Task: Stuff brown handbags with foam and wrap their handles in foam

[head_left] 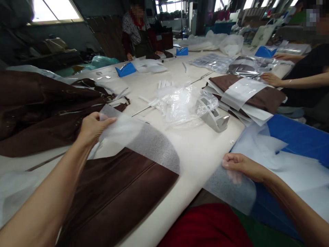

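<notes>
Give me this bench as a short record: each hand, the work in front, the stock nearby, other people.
Left hand: pinching a translucent sheet
Right hand: pinching a second translucent sheet
Work in front: dark brown piece, its far edge meeting the first sheet
Right side: loose white sheets by a blue surface
Mid-table: crumpled clear plastic, grey holder
Beyond: brown stack with white band
Left side: brown heap
Co-workers: at least two, one across the table, one at right

Brown panel [120,195] cut off at bottom, dark heap [38,113] cropped at left, far co-worker's head [137,9] blurred
</notes>
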{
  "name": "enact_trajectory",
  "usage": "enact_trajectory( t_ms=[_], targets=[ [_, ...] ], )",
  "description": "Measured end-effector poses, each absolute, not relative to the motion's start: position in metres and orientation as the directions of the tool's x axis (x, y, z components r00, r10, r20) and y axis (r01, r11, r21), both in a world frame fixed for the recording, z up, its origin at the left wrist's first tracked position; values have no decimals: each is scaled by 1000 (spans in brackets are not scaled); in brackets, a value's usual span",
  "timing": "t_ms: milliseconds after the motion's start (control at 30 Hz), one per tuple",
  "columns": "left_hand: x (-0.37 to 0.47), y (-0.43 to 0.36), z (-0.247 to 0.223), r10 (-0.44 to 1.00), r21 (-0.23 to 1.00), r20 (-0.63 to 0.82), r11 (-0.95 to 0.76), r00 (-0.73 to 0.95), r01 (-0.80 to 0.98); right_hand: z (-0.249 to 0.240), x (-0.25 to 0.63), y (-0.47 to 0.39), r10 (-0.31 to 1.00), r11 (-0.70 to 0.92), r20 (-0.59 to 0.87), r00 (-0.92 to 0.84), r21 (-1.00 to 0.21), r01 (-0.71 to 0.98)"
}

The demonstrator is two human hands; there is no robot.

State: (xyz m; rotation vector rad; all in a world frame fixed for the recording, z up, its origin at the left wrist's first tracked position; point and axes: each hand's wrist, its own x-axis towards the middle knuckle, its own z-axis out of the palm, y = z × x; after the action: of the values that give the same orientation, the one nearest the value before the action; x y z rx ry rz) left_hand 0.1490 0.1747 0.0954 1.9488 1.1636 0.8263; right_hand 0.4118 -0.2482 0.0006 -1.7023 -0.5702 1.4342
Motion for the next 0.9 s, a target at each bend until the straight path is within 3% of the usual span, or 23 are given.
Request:
enact_trajectory(
  t_ms=[100,200,333,400,467,567,700,800,900],
  targets=[
    [159,169,109,880,767,229,-426,415,480,12,400,-232,800,-486,-547,248,-832,-268],
    [177,154,118,802,749,284,-527,525,401,26,389,-201,803,-411,-519,294,-839,-357],
    [196,108,123,618,823,204,-529,759,209,38,370,-155,793,-262,-469,389,-839,-477],
    [198,73,122,520,800,178,-571,835,185,37,360,-137,792,-208,-434,429,-853,-479],
    [194,37,116,404,712,200,-686,893,151,32,350,-123,793,-154,-381,475,-880,-449],
    [186,-10,96,217,474,201,-875,955,99,23,338,-117,813,-80,-320,487,-888,-452],
    [179,-40,63,107,199,100,-976,989,85,17,334,-126,837,-152,-415,356,-802,-578],
    [172,-51,52,113,171,71,-980,991,99,15,334,-131,848,-202,-441,295,-783,-589],
    [163,-67,51,41,285,66,-958,997,21,11,335,-131,822,-222,-438,364,-835,-504]
  ],
)
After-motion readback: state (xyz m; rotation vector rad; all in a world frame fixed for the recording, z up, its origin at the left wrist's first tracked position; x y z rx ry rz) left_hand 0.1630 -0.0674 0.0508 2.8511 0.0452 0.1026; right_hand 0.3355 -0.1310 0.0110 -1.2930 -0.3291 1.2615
